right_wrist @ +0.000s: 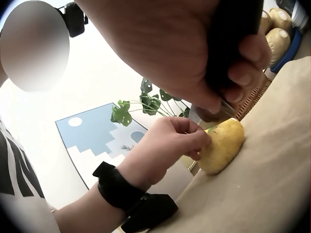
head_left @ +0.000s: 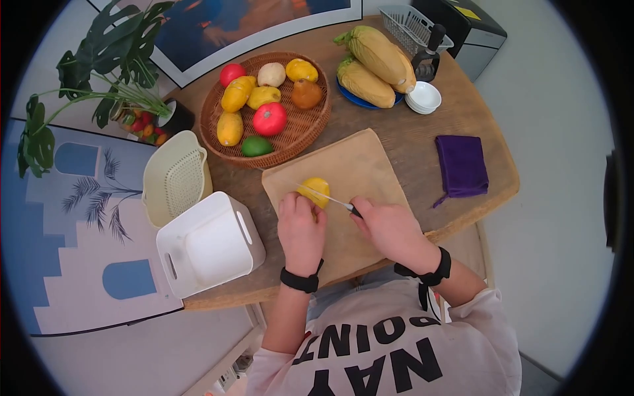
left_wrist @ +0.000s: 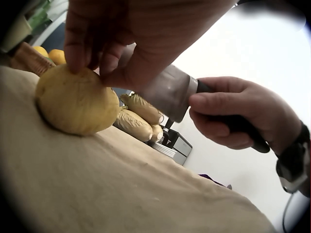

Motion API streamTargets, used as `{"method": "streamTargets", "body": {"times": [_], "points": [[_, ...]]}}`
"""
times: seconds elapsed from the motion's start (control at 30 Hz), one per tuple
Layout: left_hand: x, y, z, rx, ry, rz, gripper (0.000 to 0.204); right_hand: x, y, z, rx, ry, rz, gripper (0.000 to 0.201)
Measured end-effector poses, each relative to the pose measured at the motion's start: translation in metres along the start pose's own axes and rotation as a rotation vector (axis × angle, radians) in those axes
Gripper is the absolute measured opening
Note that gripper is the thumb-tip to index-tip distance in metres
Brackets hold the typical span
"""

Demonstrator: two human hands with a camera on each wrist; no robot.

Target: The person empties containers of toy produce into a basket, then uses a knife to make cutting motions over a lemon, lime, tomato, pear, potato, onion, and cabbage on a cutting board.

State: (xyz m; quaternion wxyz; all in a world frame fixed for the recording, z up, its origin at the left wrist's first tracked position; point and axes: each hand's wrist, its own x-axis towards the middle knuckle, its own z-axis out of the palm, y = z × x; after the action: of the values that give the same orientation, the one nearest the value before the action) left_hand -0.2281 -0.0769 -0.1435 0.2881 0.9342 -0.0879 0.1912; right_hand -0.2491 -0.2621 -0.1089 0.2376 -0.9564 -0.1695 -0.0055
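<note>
A yellow fruit lies on the brown cloth-like mat at the table's near side. The left hand holds the fruit at its near edge; in the left wrist view its fingertips press the top of the fruit. The right hand grips the black handle of a knife. The blade crosses over the fruit in the head view. The left wrist view shows the wide blade behind the left fingers; whether it touches the fruit cannot be told.
A wicker basket of fruit stands behind the mat. To its left are a cream colander and a white bin. Wrapped yellow vegetables, white bowls and a black appliance stand back right; a purple pouch lies right.
</note>
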Motion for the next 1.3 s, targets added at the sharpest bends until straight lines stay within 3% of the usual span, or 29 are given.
{"method": "streamTargets", "body": {"times": [0.7,0.87,1.3], "points": [[-0.005,0.000,-0.006,0.110,-0.060,-0.018,0.020,-0.001,-0.008,0.004,0.023,-0.101,0.016,0.020],[-0.005,-0.002,-0.009,0.073,-0.066,-0.040,0.020,-0.001,-0.016,0.000,0.055,-0.050,0.002,0.019],[-0.008,-0.007,-0.012,-0.017,-0.078,-0.085,0.018,0.000,-0.014,0.007,0.141,-0.113,0.082,0.020]]}}
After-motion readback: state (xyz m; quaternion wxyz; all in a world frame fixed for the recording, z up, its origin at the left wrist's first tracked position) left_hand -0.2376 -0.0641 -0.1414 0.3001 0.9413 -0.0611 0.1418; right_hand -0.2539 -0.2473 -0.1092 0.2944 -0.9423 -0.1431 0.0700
